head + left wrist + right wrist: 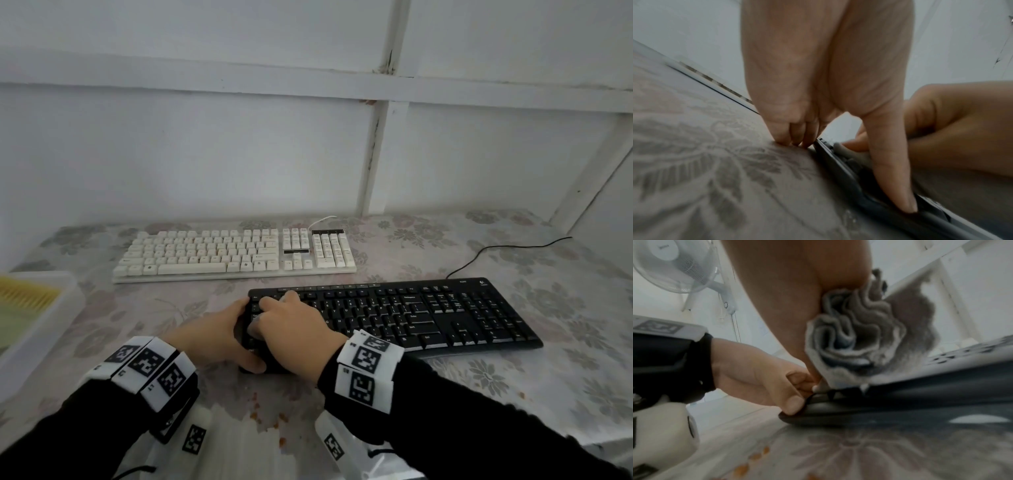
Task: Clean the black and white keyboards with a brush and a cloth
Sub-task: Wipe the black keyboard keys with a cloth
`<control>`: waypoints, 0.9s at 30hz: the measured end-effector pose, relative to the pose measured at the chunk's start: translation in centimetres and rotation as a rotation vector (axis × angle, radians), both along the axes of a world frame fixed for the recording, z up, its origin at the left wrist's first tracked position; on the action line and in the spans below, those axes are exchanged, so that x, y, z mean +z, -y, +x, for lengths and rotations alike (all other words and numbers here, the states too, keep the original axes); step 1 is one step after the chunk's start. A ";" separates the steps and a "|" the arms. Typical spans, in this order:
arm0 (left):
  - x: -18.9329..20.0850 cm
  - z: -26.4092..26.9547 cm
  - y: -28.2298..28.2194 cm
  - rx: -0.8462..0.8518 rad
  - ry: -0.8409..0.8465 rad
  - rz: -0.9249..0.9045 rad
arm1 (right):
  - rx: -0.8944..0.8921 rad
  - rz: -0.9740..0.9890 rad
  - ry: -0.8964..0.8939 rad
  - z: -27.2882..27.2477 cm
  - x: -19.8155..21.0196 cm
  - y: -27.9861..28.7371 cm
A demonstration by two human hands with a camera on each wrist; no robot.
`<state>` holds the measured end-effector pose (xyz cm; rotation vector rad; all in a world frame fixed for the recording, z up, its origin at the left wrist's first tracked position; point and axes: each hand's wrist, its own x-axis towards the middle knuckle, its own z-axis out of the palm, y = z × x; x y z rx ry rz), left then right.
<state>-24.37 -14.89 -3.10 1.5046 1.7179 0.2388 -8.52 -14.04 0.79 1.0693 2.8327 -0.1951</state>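
Observation:
The black keyboard (411,315) lies on the flowered tablecloth (513,377), nearer to me than the white keyboard (233,253). My left hand (219,334) grips the black keyboard's left end. Its thumb (892,178) lies on the near corner and its curled fingers (793,136) press the edge beside the cloth-covered table. My right hand (294,318) holds a bunched grey cloth (859,340) down on the keys at that left end. In the head view only a sliver of the cloth (255,323) shows under the fingers. The black keyboard's front edge (900,402) fills the right wrist view.
A white plastic tray (65,301) with a yellow ridged item stands at the table's left edge. The black cable (496,253) runs back to the right. Orange crumbs (267,418) lie near the front edge. A white wall closes the back; a fan (674,264) stands behind me.

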 end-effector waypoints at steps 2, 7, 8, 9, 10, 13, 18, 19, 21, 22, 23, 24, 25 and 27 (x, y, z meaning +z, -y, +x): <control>-0.1 0.0 0.0 0.024 0.018 -0.006 | 0.004 0.016 -0.001 1.1 -0.1 -0.1; -0.1 -0.4 0.1 0.007 0.041 -0.041 | -0.030 0.008 0.041 3.7 0.8 -0.2; -0.2 -0.5 0.1 0.004 0.040 -0.044 | -0.042 0.004 0.050 4.2 0.9 -0.4; -0.2 -0.5 0.1 0.003 0.041 -0.045 | -0.056 0.008 0.064 4.7 1.1 -0.5; -0.2 -0.5 0.1 0.000 0.042 -0.045 | -0.070 0.015 0.078 5.1 1.1 -0.7; -0.1 -0.6 0.2 -0.007 0.051 -0.052 | -0.107 0.019 0.097 6.4 1.1 -1.1; -0.4 -0.8 0.1 -0.006 0.041 -0.047 | -0.182 0.015 0.122 8.2 1.4 -1.3; -0.4 -0.8 0.1 -0.005 0.045 -0.045 | -0.215 0.017 0.138 8.5 1.4 -1.3; -0.4 -0.8 0.1 -0.007 0.045 -0.047 | -0.286 0.029 0.155 8.5 1.8 -1.1; -0.5 -0.8 0.0 -0.005 0.044 -0.049 | -0.293 0.048 0.169 8.2 2.2 -0.9; -0.5 -0.8 0.0 -0.004 0.039 -0.051 | -0.288 0.055 0.177 7.8 2.6 -0.7; -0.5 -0.8 0.0 -0.003 0.032 -0.050 | -0.267 0.054 0.169 7.1 2.9 -0.6; -0.5 -0.8 0.1 -0.003 0.025 -0.047 | -0.234 0.047 0.135 6.2 3.1 -0.5; -0.4 -0.6 0.1 0.001 0.014 -0.037 | -0.159 0.023 0.036 3.9 3.4 0.0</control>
